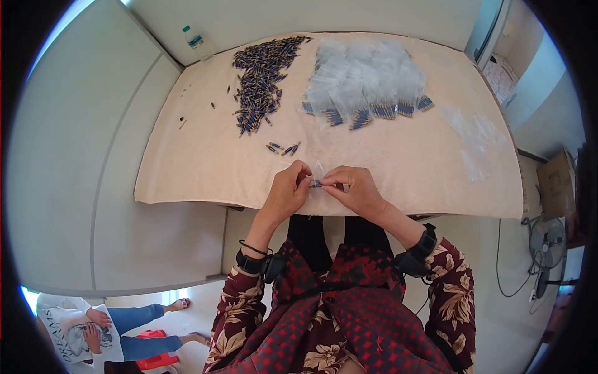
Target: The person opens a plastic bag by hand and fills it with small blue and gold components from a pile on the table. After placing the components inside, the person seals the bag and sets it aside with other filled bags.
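Near the front edge of the table, my left hand [291,188] pinches one side of a small clear plastic bag [318,168]. The fingers of my right hand [355,188] are closed at the bag's other side. A small dark-blue and gold piece [316,184] shows between my fingertips; whether it lies inside the bag is too small to tell. Just beyond my left hand lie several loose pieces [291,149] of the same look, short and cylindrical.
A large heap of blue-and-gold pieces [261,81] covers the back left of the cloth-covered table [187,168]. Filled bags [367,81] are piled at the back centre, flat bags [476,140] lie right. A bottle [198,43] stands behind. Another person [81,330] sits lower left.
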